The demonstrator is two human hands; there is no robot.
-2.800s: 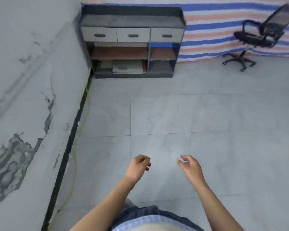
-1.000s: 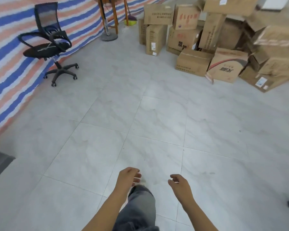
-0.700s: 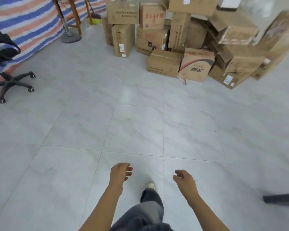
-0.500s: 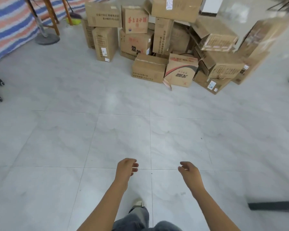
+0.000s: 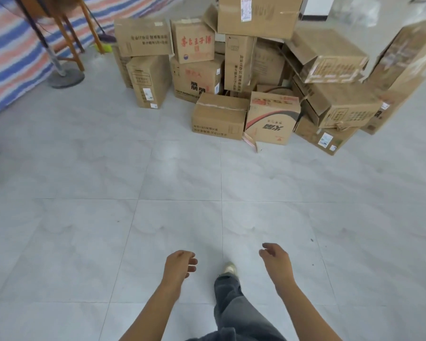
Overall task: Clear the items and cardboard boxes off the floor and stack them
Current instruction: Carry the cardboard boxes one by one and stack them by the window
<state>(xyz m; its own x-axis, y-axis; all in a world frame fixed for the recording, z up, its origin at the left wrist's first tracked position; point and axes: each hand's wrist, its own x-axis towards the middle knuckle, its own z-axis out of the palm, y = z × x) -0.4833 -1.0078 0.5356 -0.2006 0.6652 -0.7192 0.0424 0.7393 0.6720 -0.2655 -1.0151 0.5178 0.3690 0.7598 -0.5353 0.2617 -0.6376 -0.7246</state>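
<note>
Cardboard boxes (image 5: 219,116) nearer now, shut, hands (image 5: 178,265) empty

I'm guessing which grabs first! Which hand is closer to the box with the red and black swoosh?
Right. The right hand is almost in line with the swoosh box, well short of it; the left hand sits further left.

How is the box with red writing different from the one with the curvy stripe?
The red-writing box sits on another box; the striped box stands on the floor. The red-writing box is farther back; the striped box is in front. The red-writing box bears red characters; the striped box a red-and-black curve. Both are brown cardboard.
</note>
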